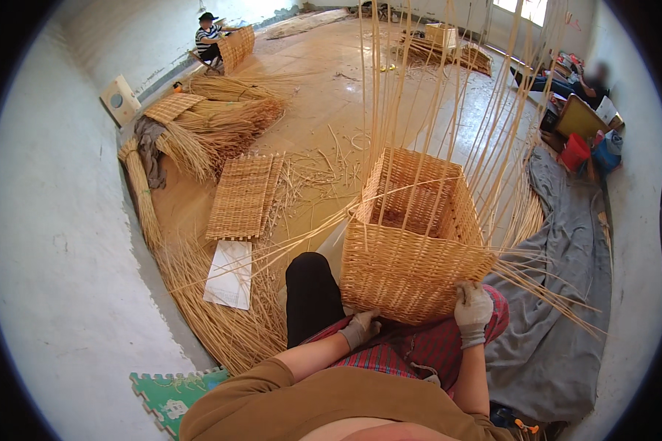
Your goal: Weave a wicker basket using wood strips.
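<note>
A square wicker basket (412,272) with an open top is tilted on my lap. Long upright willow rods rise from its rim, and loose rod ends stick out at its left and right corners. My right hand (473,307), in a light grey work glove, grips the near side at the lower right with curled fingers. Also gloved, my left hand (360,329) is closed at the basket's lower left edge; its fingertips are partly hidden under the weave. A red plaid apron (426,349) covers my lap beneath the basket.
On the left lie woven panels (245,195), a white board (229,275) and large willow bundles (213,309). A grey cloth (566,294) covers the floor at right, near a red bucket (575,151). One person (210,40) works far left; another sits far right.
</note>
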Motion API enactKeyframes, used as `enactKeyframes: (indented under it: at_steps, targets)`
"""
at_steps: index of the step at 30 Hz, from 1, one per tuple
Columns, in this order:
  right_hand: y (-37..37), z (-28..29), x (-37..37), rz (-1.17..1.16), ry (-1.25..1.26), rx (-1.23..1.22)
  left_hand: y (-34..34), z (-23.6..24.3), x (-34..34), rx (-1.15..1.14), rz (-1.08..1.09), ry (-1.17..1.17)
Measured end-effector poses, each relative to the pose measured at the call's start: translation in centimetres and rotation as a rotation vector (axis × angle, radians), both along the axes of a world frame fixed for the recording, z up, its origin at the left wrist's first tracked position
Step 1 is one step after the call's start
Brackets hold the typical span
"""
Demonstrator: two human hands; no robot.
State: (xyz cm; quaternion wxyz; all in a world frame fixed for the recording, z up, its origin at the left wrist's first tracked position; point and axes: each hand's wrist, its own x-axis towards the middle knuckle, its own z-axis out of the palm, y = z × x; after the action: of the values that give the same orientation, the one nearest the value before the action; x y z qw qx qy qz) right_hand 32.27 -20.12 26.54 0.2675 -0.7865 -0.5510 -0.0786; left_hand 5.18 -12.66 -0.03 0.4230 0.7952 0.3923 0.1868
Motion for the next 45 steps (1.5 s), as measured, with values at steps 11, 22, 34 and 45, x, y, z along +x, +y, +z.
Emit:
enactKeyframes:
  at_steps: [11, 22, 34, 45]
  targets:
    - [-1.1, -1.9, 0.5, -0.070, 0.001, -0.036, -0.1, 7.3, 4.1, -1.494, 0.661, -0.261]
    - [-0.9, -1.8, 0.8, -0.047, -0.024, -0.039, -1.1, 7.9, 4.5, -1.086, 0.036, 0.133]
    - [-0.9, -1.7, 0.5, -0.045, -0.030, -0.044, -1.1, 6.4, 4.1, -0.948, -0.017, 0.233]
    - [-0.4, -1.3, 0.7, -0.061, -0.001, -0.064, -0.4, 7.0, 4.4, -0.673, -0.168, 0.365]
